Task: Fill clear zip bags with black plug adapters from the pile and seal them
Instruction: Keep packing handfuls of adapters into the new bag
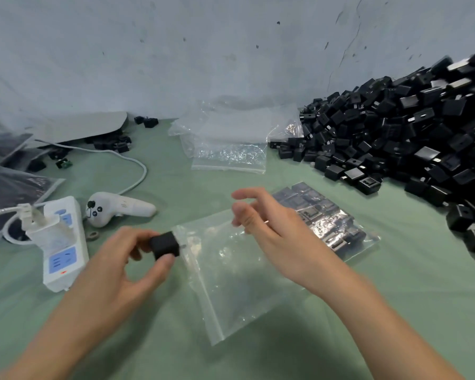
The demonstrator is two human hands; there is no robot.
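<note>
Head view: the left hand (121, 267) pinches one black plug adapter (163, 246) at the mouth of the clear zip bag (231, 278), which lies mid-desk (395, 297) near the front edge. The adapter looks light and rigid, easy to grip by its flat sides. The bag looks limp and slippery, best held at its zip lip. The right hand (272, 223) hovers above, fingers (250, 193) apart and empty. A filled bag (327, 223) and the pile (409, 138) crowd the right edge; a power strip (58, 242) sits left.

A green cloth (154, 338) covers the table. At 2 o'clock lies a big pile (412, 138) of black adapters. At 12 is a stack of empty bags (228, 144), and at 3 a filled bag (340, 231). One clear bag (239, 283) lies flat at centre. At 9 sit a power strip (63, 250), a white controller (115, 208) and a small ring (93, 235). A cable (137, 165) curves toward 10, where a grey board (85, 127) lies over loose adapters.
</note>
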